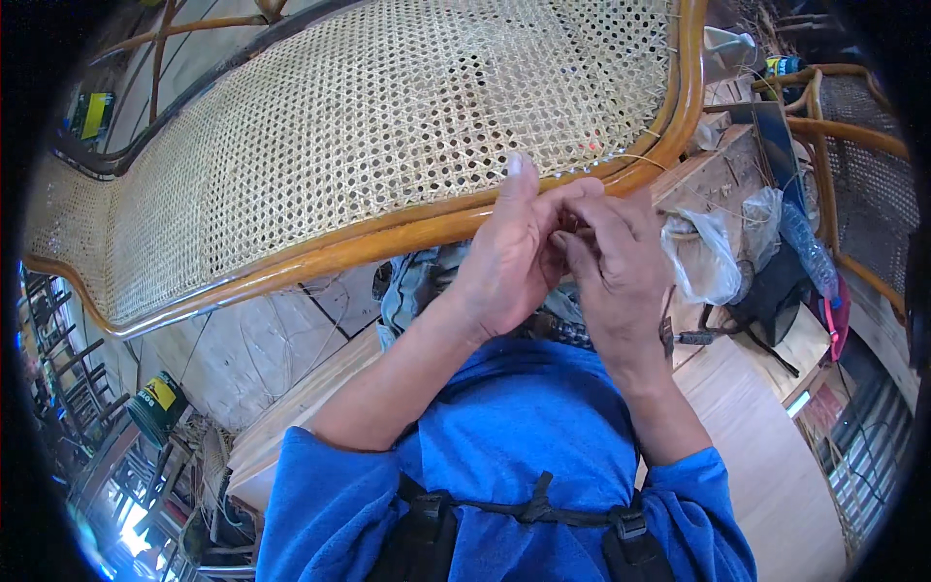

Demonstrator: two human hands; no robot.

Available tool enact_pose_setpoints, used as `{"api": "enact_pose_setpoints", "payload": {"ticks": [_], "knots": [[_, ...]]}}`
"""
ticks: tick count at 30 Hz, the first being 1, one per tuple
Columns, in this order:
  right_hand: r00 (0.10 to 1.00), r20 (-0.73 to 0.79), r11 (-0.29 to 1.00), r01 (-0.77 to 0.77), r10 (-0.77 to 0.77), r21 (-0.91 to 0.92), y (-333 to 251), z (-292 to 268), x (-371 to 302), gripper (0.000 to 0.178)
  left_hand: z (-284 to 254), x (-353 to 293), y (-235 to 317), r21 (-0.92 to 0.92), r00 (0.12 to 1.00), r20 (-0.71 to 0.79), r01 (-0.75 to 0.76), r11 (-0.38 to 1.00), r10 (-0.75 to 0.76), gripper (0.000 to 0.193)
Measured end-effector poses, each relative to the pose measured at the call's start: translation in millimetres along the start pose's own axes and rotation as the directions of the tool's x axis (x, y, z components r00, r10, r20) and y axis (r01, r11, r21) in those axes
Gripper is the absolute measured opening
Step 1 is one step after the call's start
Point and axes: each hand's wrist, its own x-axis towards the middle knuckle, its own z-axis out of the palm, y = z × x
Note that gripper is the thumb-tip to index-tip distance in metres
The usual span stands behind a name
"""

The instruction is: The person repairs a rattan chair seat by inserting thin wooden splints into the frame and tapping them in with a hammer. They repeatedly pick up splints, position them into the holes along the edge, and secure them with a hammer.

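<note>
Both hands, left (504, 257) and right (616, 262), pinch a thin cane strand (635, 158) beside the chair rim (407, 231), fingers narrowed to keep it taut.

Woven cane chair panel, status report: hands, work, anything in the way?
Left hand and right hand pinched together on thin cane strand at glossy wooden frame. Woven cane panel unobstructed. Clear plastic bag beside right hand.

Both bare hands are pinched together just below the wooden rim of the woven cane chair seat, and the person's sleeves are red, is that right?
Not quite: the sleeves are blue, as the head view shows. Left hand and right hand do meet below the wooden rim of the woven cane chair seat.
</note>
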Motion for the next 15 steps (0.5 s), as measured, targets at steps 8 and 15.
{"api": "enact_pose_setpoints", "payload": {"ticks": [8,15], "knots": [[0.926,0.037,0.735,-0.321,0.375,0.597,1.4,-8.7,-7.1,0.007,-1.0,3.2,-11.5,0.049,0.994,-0.061,-0.088,0.995,0.091,0.051],[0.956,0.061,0.697,-0.251,0.287,0.672,2.8,-22.4,-5.7,0.006,-0.4,-13.3,-13.1,0.259,0.996,0.072,-0.068,0.963,0.051,0.020]]}}
